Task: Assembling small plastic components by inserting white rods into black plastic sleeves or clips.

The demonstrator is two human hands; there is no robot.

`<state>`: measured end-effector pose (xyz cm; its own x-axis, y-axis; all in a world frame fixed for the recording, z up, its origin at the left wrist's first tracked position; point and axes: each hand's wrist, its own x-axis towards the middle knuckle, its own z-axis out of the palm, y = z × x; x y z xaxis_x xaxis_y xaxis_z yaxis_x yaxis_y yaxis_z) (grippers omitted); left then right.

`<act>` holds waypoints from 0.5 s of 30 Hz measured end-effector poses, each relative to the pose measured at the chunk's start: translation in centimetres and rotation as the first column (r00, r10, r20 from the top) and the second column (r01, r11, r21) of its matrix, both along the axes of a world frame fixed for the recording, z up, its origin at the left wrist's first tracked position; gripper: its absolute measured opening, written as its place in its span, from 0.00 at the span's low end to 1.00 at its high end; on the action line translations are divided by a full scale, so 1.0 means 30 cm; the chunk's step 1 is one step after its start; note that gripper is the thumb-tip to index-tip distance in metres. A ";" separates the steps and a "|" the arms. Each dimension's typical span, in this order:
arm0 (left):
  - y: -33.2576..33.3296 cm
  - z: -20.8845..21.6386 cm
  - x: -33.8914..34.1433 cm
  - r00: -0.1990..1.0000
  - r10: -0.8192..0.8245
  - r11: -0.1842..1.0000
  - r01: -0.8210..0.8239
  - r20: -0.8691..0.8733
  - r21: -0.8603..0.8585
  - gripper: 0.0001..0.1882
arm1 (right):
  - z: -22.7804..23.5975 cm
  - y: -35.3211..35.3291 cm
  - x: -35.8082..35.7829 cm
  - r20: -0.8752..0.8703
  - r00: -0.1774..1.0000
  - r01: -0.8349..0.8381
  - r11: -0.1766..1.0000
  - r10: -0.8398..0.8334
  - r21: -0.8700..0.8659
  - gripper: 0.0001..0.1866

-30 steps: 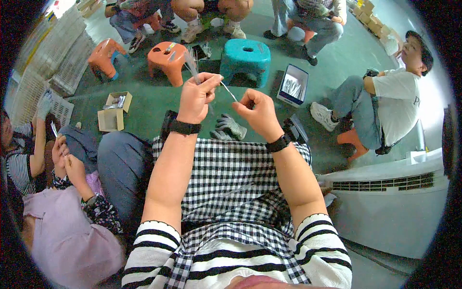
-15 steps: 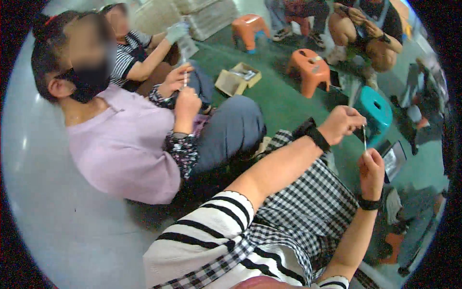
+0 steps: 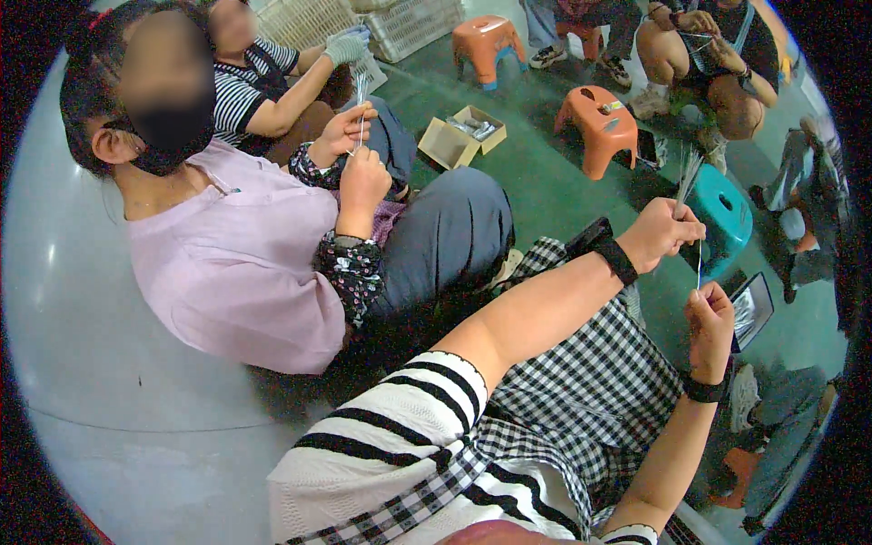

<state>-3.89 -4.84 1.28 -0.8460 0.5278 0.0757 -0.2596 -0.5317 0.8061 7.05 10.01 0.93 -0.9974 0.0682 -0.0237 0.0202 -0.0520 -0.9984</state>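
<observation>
My left hand is closed around a bundle of thin silvery wires, whose loose ends fan out above the fingers. A thin pale strand runs down from its fingertips to my right hand. The right hand's thumb and fingers pinch the lower end of that strand. Both hands are held up over my black-and-white checked apron. To my left, a seated person in a pale pink top holds a similar bundle of wires between two hands.
Orange stools and a teal stool stand on the green floor. A cardboard box with small packets lies ahead. A dark tray of silvery pieces sits beyond my right hand. White crates are stacked behind, and other people sit around.
The view has shifted slightly, and the wire bundle above my left hand now shows clearly. My hands keep nearly the same pose, a little further apart on the strand.
</observation>
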 end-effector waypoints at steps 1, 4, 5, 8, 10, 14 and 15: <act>0.001 0.000 0.000 1.000 0.016 1.000 -0.016 -0.007 -0.012 0.08 | 0.001 -0.003 -0.001 -0.001 1.000 0.003 1.000 -0.003 -0.003 0.10; 0.004 -0.004 0.004 0.999 0.037 0.999 -0.037 -0.018 -0.038 0.08 | -0.003 0.005 -0.002 -0.023 1.000 0.012 1.000 -0.011 0.029 0.11; 0.004 -0.005 0.007 0.999 0.043 0.998 -0.044 -0.022 -0.054 0.08 | -0.004 0.009 -0.001 -0.044 0.999 0.018 0.998 -0.015 0.062 0.11; 0.007 -0.004 0.021 0.995 0.085 0.990 -0.089 -0.046 -0.108 0.07 | 0.004 0.003 0.004 -0.167 0.982 0.157 0.883 -0.091 0.442 0.12; 0.024 -0.018 0.022 0.991 0.118 0.986 -0.125 -0.070 -0.111 0.07 | 0.002 0.006 0.004 -0.230 0.970 0.204 0.793 -0.083 0.574 0.12; 0.068 -0.061 0.017 0.962 0.214 0.962 -0.237 -0.168 -0.133 0.08 | -0.016 0.038 -0.002 -0.365 0.930 0.321 0.598 -0.050 0.735 0.13; 0.078 -0.063 0.020 0.963 0.204 0.955 -0.235 -0.176 -0.181 0.07 | -0.019 0.046 0.004 -0.337 0.938 0.319 0.592 -0.085 0.740 0.13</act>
<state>-3.28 -2.50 -0.61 -0.9288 0.3481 0.1270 -0.0189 -0.3869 0.9219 7.18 11.38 0.36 -0.9167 0.1439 0.3728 -0.1343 0.7678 -0.6265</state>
